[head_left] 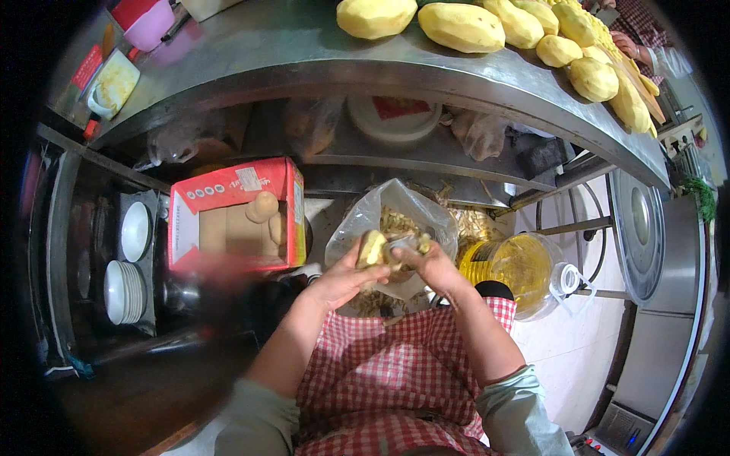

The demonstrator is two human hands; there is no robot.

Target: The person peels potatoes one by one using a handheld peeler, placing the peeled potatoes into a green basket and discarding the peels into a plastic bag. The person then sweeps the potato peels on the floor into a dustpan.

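A partly peeled potato [373, 249] is gripped in my left hand [340, 284], its pale yellow flesh bared along one side. My right hand [438, 267] is closed around a peeler [404, 245], blurred and held against or just beside the potato. Below both hands gapes a clear plastic bag [356, 219] with many brown and yellow peelings [393, 221] inside. More peelings lie on the floor around it. To the left, a red cardboard box [236, 179] holds a few unpeeled potatoes [262, 207].
Several peeled potatoes [461, 27] line the steel table [274, 62] above. A large jug of yellow oil [516, 273] stands to the right. White bowls [124, 292] sit on a left shelf. Another person's hand [625, 44] is at the far right, by a cutting board [641, 94].
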